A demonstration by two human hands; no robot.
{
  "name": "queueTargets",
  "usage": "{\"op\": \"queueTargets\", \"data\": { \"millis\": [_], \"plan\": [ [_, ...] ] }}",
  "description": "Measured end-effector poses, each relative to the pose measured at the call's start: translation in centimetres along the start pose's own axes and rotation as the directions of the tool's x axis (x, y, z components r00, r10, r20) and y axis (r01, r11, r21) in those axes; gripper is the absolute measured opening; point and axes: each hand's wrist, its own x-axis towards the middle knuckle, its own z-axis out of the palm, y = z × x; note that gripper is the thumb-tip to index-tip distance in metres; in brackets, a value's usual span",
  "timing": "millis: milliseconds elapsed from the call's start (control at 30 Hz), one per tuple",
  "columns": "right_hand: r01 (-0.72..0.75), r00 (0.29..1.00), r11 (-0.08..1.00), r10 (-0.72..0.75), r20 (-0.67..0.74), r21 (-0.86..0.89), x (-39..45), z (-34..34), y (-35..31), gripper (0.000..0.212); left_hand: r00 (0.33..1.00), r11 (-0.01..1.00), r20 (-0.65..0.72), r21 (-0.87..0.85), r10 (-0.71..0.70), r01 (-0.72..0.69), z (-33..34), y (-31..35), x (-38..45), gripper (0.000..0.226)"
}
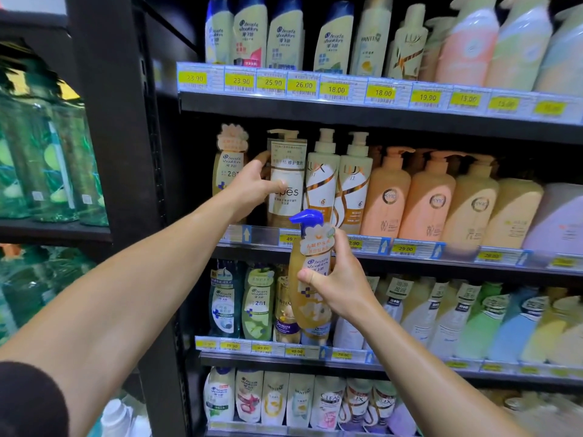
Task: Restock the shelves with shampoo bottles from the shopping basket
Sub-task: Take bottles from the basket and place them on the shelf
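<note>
Holding my right hand [339,280] wrapped around an amber head & shoulders bottle [310,279], blue pump on top, just below the 49-tagged shelf edge [410,247]. Above that edge, my left hand [252,184] grips a white Spes bottle [285,184], beside two LUX pumps [337,181].

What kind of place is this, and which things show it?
Most likely a shop's hair-care aisle. Shelves hold rows of shampoo bottles, yellow price tags line the edges, and the right hand holds a blue-pump bottle while the left hand grips a Spes bottle.
</note>
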Motion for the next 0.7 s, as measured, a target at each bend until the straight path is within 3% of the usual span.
{"op": "queueTargets", "data": {
  "millis": [333, 433, 600, 700],
  "plan": [
    [-0.023, 0.999, 1.0, 0.023, -0.036, -0.001, 0.4, -0.6, 0.8, 0.058, 0.999, 1.0, 0.032, -0.012, -0.025, 0.025, -0.3, 0.3, 0.1, 0.06],
    [-0.013, 0.999, 1.0, 0.013, -0.033, 0.003, 0.5, -0.7, 0.7, 0.058, 0.998, 0.998, 0.046, 0.062, -0.035, 0.032, -0.4, 0.9, -0.3, 0.064],
    [0.023, 0.999, 1.0, -0.023, -0.044, 0.016, 0.7, -1.2, -0.2, 0.063, 1.0, 0.959, -0.013, 0.283, -0.01, 0.013, -1.8, 2.0, -3.3, 0.091],
    [0.048, 0.997, 0.999, -0.046, -0.062, 0.024, 0.9, -1.2, -1.3, 0.064, 0.993, 0.952, -0.087, 0.301, 0.084, -0.055, -2.4, 2.2, -6.8, 0.084]
  ]
}}
